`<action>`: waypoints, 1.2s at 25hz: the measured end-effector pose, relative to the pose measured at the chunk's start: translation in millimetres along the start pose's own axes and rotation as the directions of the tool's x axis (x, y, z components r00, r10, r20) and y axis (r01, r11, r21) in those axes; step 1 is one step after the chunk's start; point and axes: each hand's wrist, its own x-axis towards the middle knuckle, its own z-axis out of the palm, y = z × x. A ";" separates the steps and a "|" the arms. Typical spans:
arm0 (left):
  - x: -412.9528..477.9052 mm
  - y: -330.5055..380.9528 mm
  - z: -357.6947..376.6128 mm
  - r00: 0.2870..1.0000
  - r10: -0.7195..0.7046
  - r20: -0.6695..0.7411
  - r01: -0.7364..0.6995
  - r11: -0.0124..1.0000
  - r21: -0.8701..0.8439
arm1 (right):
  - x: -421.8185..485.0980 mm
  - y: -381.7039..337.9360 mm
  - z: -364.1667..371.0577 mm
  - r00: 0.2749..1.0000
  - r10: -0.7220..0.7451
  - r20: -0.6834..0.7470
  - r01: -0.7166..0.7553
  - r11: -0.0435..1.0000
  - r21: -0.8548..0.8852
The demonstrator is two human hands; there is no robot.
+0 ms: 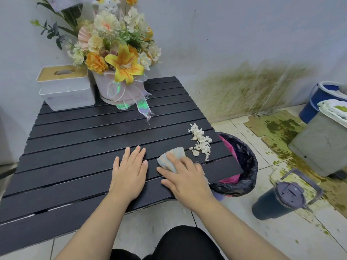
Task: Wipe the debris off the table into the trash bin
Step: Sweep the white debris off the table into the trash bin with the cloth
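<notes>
Dark slatted boards form the table (75, 156), which stands against a pale wall on a tiled floor. Pale debris (200, 140), a loose trail of small whitish scraps, lies on the table near its right edge, right of centre in the frame. Just below and left of it sits a light blue cloth (173, 156), close to the scraps. The right hand (185, 177) lies on top of the cloth and presses it to the boards, fingers laid fairly straight and somewhat spread, the thumb out to the lower left. Beside it the left hand (129, 171) rests flat on the table, palm down, fingers straight and close together, touching nothing else.

Right of the table edge, partly under it, stands the trash bin (249, 166), lined with a black bag with pink showing inside. A flower arrangement (120, 53) and a white tissue box (65, 87) stand at the table's far left corner. On the floor at lower right is a dark tumbler (279, 199); a blue bucket (317, 98) stands at the right edge.
</notes>
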 end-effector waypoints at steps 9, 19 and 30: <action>1.4 2.0 5.3 0.998 -0.004 0.069 -0.006 0.990 0.139 | 6.1 15.5 -3.3 0.996 0.091 0.021 -0.091 0.995 -0.038; 41.8 57.7 17.2 0.996 0.023 0.088 -0.025 1.000 0.019 | 6.7 70.9 -10.1 0.997 -0.078 -0.009 0.078 0.994 0.069; 66.0 64.0 29.5 0.996 0.070 0.061 -0.077 0.989 0.129 | 13.4 93.1 -5.8 0.993 -0.109 -0.050 0.111 0.993 0.037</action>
